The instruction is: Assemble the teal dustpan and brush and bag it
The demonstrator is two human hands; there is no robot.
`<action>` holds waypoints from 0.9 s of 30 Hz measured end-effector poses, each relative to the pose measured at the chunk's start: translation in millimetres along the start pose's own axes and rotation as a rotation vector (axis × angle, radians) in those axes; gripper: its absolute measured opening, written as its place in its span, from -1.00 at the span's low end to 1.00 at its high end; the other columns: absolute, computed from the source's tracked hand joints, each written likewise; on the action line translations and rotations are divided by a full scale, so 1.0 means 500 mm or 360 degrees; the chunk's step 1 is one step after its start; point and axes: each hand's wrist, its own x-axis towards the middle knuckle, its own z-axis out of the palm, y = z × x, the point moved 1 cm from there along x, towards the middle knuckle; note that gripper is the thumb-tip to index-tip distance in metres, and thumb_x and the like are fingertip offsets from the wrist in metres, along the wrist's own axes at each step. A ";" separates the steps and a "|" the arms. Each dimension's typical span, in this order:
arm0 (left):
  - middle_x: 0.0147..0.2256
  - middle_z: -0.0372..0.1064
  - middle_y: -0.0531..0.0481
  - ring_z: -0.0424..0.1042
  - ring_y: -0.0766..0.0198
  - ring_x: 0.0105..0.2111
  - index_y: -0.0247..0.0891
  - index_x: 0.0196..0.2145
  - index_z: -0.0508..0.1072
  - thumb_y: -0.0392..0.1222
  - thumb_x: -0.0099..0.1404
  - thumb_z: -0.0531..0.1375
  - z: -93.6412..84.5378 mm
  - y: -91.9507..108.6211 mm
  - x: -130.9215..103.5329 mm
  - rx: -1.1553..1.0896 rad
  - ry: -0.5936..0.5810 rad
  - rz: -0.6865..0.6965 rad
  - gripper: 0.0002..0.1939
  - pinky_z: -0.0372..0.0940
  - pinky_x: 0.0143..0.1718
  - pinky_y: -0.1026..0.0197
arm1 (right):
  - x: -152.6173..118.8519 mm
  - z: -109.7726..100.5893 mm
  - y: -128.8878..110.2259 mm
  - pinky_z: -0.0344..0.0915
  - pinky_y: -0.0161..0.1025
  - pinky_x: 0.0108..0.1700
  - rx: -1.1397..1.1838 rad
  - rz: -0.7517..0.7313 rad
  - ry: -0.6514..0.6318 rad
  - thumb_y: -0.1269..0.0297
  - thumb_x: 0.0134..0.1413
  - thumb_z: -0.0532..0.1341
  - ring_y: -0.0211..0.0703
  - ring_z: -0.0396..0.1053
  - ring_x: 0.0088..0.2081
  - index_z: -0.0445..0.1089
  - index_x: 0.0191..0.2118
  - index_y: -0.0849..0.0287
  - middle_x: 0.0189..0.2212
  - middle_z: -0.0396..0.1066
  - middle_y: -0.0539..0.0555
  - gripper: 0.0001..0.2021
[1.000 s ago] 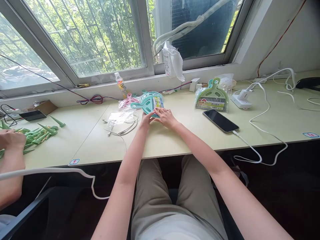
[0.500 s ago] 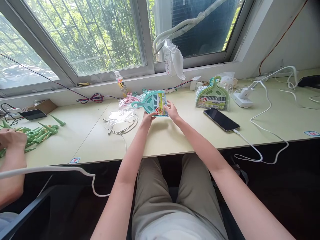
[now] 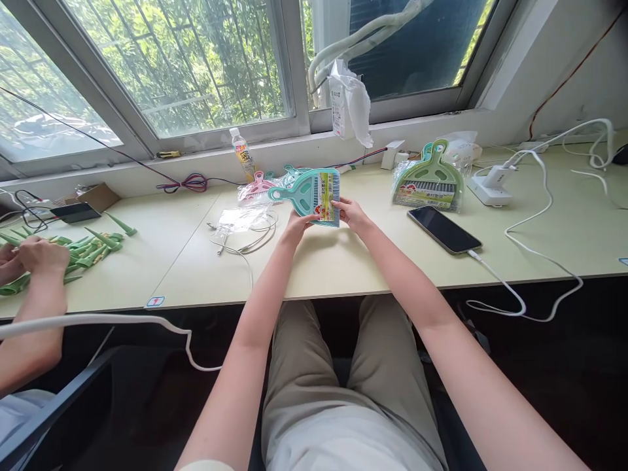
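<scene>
Both my hands hold a teal mini dustpan and brush set [image 3: 310, 193] in clear wrap, lifted off the pale green desk [image 3: 343, 261] and tilted toward me. My left hand [image 3: 296, 229] grips its lower left edge. My right hand [image 3: 352, 214] grips its right edge by the printed label. Behind it lies a pink set [image 3: 256, 186] in wrap. A green set [image 3: 429, 180] lies to the right.
A black phone [image 3: 444, 229] on a white cable lies right of my hands. An empty clear bag and thin cables [image 3: 240, 226] lie left. A drink bottle [image 3: 243, 154] stands by the window. At far left another person's hands [image 3: 29, 258] work on green cones [image 3: 93, 242].
The teal set was lying flat on the desk under my hands; both hands have since lifted it and tilted it up toward me.
</scene>
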 end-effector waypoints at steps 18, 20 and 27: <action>0.05 0.52 -0.19 0.48 -0.16 0.08 -0.18 0.02 0.35 -0.23 -0.40 0.59 -0.005 -0.024 0.019 0.0109 0.0142 0.0192 -0.03 0.47 -0.01 -0.11 | 0.005 -0.003 0.001 0.56 -0.16 -0.05 0.0086 -0.0039 -0.0024 0.39 0.00 0.49 -0.16 0.59 -0.28 0.53 -0.19 0.15 -0.31 0.63 0.01 -0.77; 0.11 0.47 -0.20 0.46 -0.16 0.11 -0.14 0.08 0.29 -0.22 -0.39 0.60 -0.001 -0.024 0.017 0.0089 0.0145 0.0250 0.04 0.48 0.01 -0.12 | 0.005 -0.004 0.000 0.56 -0.14 -0.04 0.0094 -0.0058 -0.0009 0.37 -0.03 0.51 -0.14 0.59 -0.25 0.54 -0.21 0.15 -0.30 0.63 0.02 -0.75; 0.11 0.44 -0.18 0.46 -0.12 0.11 -0.12 0.16 0.22 -0.24 -0.31 0.58 0.003 -0.018 0.008 0.0102 0.0038 0.0211 0.07 0.44 0.11 -0.18 | 0.006 -0.006 0.000 0.56 -0.08 0.02 0.0110 -0.0099 0.0004 0.37 -0.03 0.52 -0.10 0.60 -0.22 0.58 -0.24 0.18 -0.27 0.64 0.06 -0.79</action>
